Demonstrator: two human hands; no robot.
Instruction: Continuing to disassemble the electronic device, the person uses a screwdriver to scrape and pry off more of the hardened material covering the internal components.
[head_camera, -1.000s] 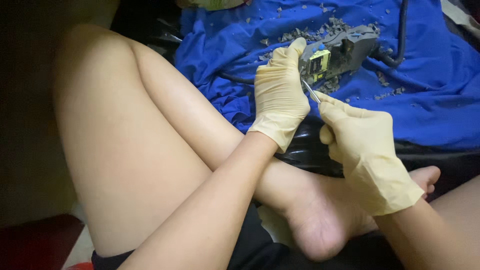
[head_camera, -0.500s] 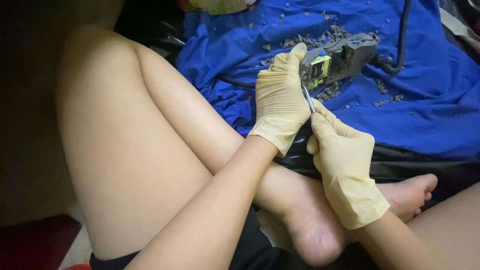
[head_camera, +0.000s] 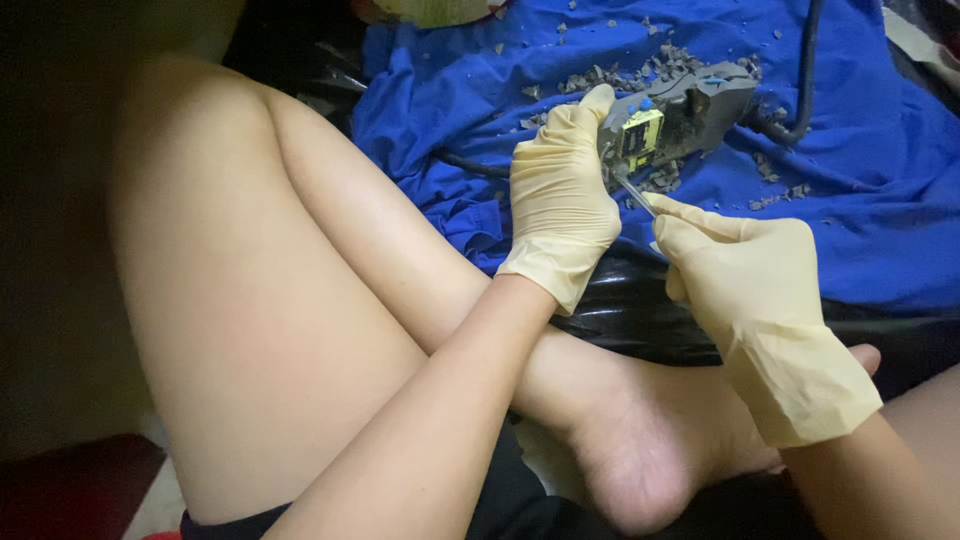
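Head view looks down over our crossed bare legs to a blue cloth spread ahead of us, with a black plastic sheet showing along its near edge.

Our left hand, in a cream glove, grips a grey power adapter from its left end, fingers curled around the casing and the fingertips reaching over its top. The adapter lies on the cloth, its shell broken open, so a yellow part and a small blue one show inside. A black cable runs from its right end up toward the far edge of the view.

Our right hand, gloved the same, pinches a thin metal tool between thumb and forefinger; the tip sits at the adapter's open lower edge, just beside the left palm. Both hands are close together, nearly touching.

Grey plastic chips lie scattered over the cloth, thickest behind and below the adapter. To the right of the adapter the cloth stretches wide, with only sparse chips. On the left our raised knee stands near the left forearm.
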